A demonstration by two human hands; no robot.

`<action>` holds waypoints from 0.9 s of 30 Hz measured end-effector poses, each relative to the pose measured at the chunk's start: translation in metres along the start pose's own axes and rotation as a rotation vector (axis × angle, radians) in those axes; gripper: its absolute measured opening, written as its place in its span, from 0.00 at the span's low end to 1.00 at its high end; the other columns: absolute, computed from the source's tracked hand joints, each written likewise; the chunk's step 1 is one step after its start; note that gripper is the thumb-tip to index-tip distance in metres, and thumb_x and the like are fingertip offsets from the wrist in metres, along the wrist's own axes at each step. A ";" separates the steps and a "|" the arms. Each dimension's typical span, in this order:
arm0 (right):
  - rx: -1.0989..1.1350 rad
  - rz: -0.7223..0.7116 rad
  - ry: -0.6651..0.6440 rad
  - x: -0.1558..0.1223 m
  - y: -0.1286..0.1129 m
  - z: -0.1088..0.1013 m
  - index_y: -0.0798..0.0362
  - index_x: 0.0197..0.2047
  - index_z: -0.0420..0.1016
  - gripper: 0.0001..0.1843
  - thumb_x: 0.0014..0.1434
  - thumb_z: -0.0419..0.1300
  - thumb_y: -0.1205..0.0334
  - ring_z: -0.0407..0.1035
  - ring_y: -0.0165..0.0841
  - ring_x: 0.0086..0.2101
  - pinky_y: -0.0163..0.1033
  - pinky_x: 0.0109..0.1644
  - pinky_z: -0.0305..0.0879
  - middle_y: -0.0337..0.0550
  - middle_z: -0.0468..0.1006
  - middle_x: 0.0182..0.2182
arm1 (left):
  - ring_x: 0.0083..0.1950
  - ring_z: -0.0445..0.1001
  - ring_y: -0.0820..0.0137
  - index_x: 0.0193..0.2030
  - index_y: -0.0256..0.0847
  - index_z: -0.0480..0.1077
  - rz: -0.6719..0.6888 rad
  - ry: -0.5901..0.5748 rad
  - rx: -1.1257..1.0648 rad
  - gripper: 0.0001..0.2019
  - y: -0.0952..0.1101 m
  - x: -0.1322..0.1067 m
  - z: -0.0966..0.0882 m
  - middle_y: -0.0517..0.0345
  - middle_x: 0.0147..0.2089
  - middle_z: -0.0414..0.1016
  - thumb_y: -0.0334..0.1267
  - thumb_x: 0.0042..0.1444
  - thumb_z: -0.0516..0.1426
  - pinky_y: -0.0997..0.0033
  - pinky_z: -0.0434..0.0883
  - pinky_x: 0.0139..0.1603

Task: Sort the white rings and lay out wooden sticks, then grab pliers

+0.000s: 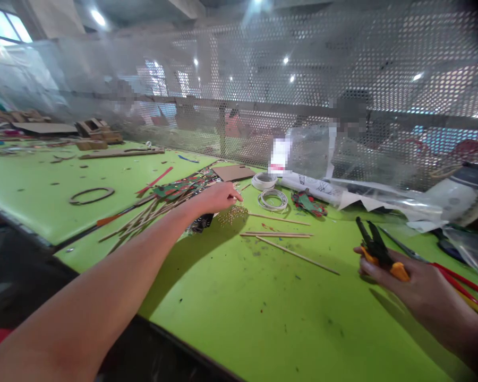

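Observation:
My left hand (pixel 219 197) reaches far across the green table (pixel 231 297), fingers pinched together at a small heap of gold beads (pixel 233 214); what it pinches is too small to make out. Beside it lies a bundle of thin wooden sticks (pixel 143 217) and green and red paper pieces (pixel 183 187). My right hand (pixel 406 281) is at the right, closed round a pair of black pliers with orange handles (pixel 376 249), jaws pointing up and away.
Loose sticks (pixel 287 236) lie mid-table. Wire coils (pixel 272 199), a tape roll (pixel 263 181), a brown card (pixel 233 172) and a paper roll (pixel 314 187) sit behind, with plastic bags (pixel 382 159) against a perforated metal screen (pixel 302 79). Red cords (pixel 466 289) run right.

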State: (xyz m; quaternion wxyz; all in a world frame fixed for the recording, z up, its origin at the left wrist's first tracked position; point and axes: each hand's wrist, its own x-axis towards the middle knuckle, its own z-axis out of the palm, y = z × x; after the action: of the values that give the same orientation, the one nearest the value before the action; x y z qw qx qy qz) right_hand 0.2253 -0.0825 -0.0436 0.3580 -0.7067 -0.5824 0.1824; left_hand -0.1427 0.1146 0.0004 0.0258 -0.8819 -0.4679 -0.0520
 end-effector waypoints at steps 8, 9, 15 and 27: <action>-0.018 -0.020 -0.055 -0.002 -0.003 -0.002 0.50 0.43 0.78 0.28 0.53 0.57 0.35 0.76 0.47 0.38 0.47 0.43 0.68 0.43 0.83 0.33 | 0.48 0.70 0.54 0.55 0.43 0.77 -0.004 -0.020 0.092 0.20 0.009 0.000 0.012 0.40 0.47 0.72 0.36 0.61 0.49 0.59 0.65 0.51; -0.011 -0.020 -0.056 -0.002 -0.004 -0.002 0.50 0.43 0.78 0.27 0.53 0.58 0.36 0.76 0.47 0.39 0.46 0.43 0.68 0.42 0.83 0.33 | 0.48 0.70 0.54 0.54 0.45 0.78 0.006 -0.029 0.094 0.20 0.009 0.000 0.011 0.41 0.47 0.71 0.36 0.61 0.50 0.59 0.65 0.51; -0.014 -0.050 -0.026 -0.002 -0.004 -0.001 0.49 0.43 0.79 0.26 0.53 0.58 0.37 0.76 0.45 0.37 0.43 0.38 0.68 0.41 0.84 0.34 | 0.50 0.70 0.58 0.59 0.41 0.73 0.009 0.056 -0.012 0.23 -0.002 0.000 0.009 0.45 0.48 0.71 0.43 0.59 0.55 0.64 0.65 0.52; -0.059 -0.038 -0.034 -0.001 -0.002 -0.001 0.48 0.40 0.78 0.25 0.53 0.56 0.36 0.76 0.47 0.38 0.46 0.41 0.67 0.43 0.84 0.35 | 0.42 0.71 0.63 0.42 0.44 0.83 0.019 0.008 -0.011 0.14 -0.014 0.004 0.010 0.49 0.39 0.75 0.39 0.58 0.55 0.70 0.65 0.45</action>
State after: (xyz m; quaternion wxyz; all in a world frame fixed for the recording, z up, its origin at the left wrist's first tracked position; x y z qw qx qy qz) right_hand 0.2249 -0.0835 -0.0417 0.3305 -0.7024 -0.6069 0.1702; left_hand -0.1517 0.1269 -0.0089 0.0236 -0.8861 -0.4592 -0.0578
